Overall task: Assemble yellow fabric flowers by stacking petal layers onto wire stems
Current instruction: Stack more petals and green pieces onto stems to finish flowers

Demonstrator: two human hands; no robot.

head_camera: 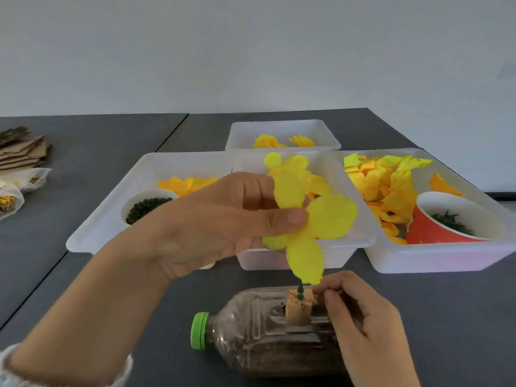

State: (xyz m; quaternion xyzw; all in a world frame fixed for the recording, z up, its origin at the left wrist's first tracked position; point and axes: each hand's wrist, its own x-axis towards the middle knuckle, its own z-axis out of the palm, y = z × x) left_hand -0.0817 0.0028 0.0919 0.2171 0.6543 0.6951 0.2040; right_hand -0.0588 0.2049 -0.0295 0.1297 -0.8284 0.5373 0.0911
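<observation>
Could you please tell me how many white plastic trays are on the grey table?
4: one white plastic tray at the left, one in the middle behind the left hand, one at the right, and one at the back. None seems hidden.

I sit at a plain craft workroom: my dark grey worktop [83, 169] against a bare pale wall [251, 51] carries white plastic sorting trays [435, 261] of cut yellow fabric petals [382, 180], beside a stack of brown cardboard pieces [22, 149].
</observation>
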